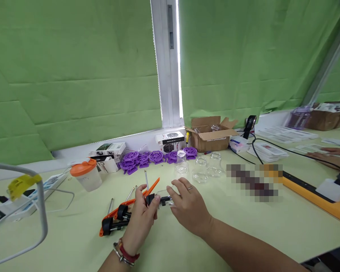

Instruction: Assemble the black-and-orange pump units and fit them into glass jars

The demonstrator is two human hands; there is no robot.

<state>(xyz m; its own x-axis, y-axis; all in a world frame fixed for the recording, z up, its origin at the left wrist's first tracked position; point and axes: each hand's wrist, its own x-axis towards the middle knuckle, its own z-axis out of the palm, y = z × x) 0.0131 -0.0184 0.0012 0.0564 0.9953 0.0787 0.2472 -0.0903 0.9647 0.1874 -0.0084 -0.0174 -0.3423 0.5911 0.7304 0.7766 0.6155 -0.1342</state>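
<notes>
Over the near middle of the pale table, the left hand [141, 215] pinches a black assembly with a clear part [164, 200] between thumb and fingers. The right hand [191, 206], a ring on one finger, has its thumb and fingertips bent around the right end of that piece; whether they press tightly on it, I cannot tell. Just left of the left hand, two black fittings [107, 226] lie with orange strips [116, 212] and metal rods [110, 206]. Beyond the right hand stand three clear, cup-like vessels [200, 175], with purple plastic wheels [156, 157] farther back between small printed boxes [171, 142] and an open cardboard box [214, 142]. To the far left are an orange-lidded cup [87, 177] and a white power strip [49, 184]; nearer stands a white wire frame [42, 211] with yellow tape [24, 186]. On the right lies a yellow-and-black bar [306, 187], and beyond it another person's hands [328, 158] rest at the table.
</notes>
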